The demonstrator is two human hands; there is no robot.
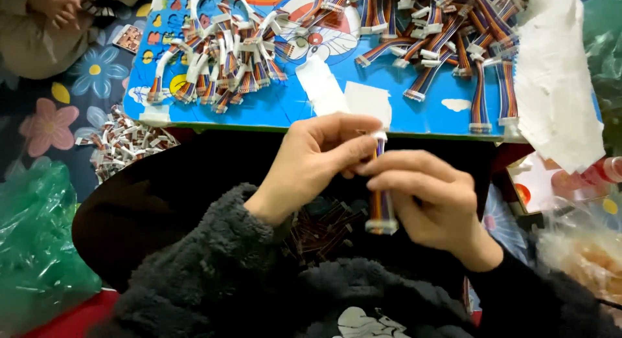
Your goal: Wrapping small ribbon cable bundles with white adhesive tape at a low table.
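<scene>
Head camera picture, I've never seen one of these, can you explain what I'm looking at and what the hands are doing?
This is a single picture from a camera worn on a person's head, looking down at their own two bare hands. No machine is involved. The left hand and right hand together hold one short ribbon cable of many coloured wires, with a white connector at each end. It stands roughly upright between the fingers. In front lies a blue cartoon-printed board bearing heaps of similar cables and strips of white paper. A green plastic bag sits at the left. Another person's hands show at the top left corner.
</scene>
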